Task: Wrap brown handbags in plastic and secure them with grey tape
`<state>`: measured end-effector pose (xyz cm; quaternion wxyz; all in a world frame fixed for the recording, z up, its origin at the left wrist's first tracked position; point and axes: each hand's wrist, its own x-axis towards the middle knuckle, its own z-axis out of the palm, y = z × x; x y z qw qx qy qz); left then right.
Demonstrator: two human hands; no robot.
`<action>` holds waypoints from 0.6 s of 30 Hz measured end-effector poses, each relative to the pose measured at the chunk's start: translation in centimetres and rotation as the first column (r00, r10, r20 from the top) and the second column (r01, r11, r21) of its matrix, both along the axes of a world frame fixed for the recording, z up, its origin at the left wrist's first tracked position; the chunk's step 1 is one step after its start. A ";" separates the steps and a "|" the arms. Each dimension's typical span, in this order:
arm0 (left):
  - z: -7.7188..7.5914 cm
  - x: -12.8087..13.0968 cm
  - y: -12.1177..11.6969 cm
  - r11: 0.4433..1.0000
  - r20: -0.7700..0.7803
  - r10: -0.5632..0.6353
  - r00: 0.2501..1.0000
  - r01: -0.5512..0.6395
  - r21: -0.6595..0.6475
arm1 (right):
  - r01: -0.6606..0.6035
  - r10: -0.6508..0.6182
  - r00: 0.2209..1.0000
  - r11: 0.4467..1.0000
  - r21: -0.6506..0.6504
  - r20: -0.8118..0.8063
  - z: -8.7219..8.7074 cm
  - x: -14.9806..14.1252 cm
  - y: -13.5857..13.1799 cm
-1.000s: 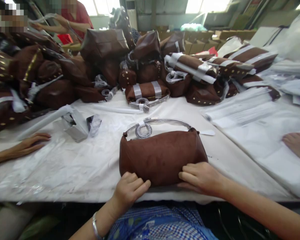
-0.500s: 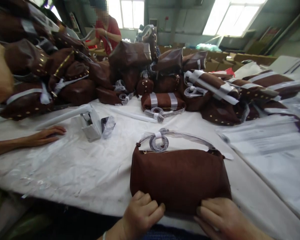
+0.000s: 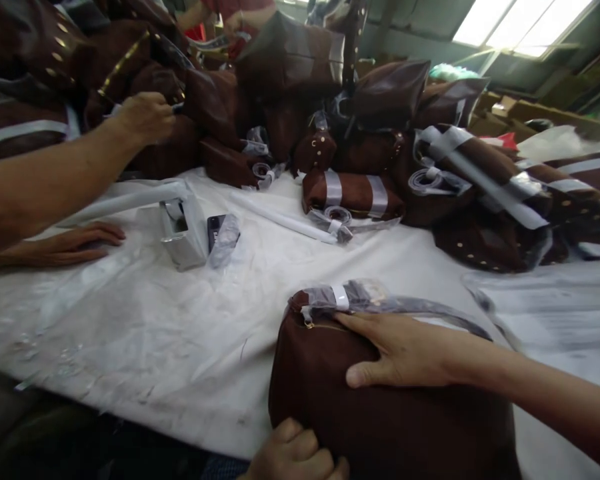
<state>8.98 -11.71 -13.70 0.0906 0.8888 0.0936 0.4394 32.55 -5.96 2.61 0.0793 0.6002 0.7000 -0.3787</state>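
Note:
A dark brown handbag lies before me, with a gold zipper along its top. Its handle is wrapped in clear film, and a white band holds a wrapped bundle by the left end. My left hand is curled around the bag's lower left edge, fingers closed, partly cut off by the frame. Across the upper front rests my right hand, thumb and fingers spread, fingertips near the zipper. The bag's lower right part runs out of view.
A co-worker's hands, one raised and one flat on the table, are at left. Near them stand a tape dispenser and a black card in film. Brown bags are piled behind; plastic sheets lie right.
My right hand has left the bag's lower edge and now lies on its upper front. The bag looks nearer and its top is turned up more. A co-worker's arm has reached in from the left.

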 end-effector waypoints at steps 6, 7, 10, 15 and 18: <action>-0.5 0.0 -0.1 1.000 -0.023 0.020 1.000 -0.021 -0.013 | 0.016 -0.037 0.987 0.991 -0.136 -0.157 -1.1 -1.5 3.4; -0.5 0.0 -0.1 1.000 -0.025 0.020 0.999 -0.020 -0.016 | 0.035 -0.059 0.986 0.988 -0.154 -0.155 -1.3 -1.7 3.7; -0.4 0.1 0.0 0.999 -0.015 0.028 0.999 -0.029 -0.025 | 0.095 -0.117 0.987 0.978 -0.185 -0.114 -1.7 -1.9 4.1; 0.0 0.2 0.1 0.999 -0.033 0.048 0.998 -0.049 -0.009 | 0.131 -0.148 0.986 0.975 -0.179 -0.083 -1.8 -2.1 4.1; -0.2 0.3 0.0 0.998 -0.049 0.060 0.997 -0.060 -0.001 | 0.095 -0.109 0.991 0.981 -0.167 -0.078 -1.9 -2.6 4.5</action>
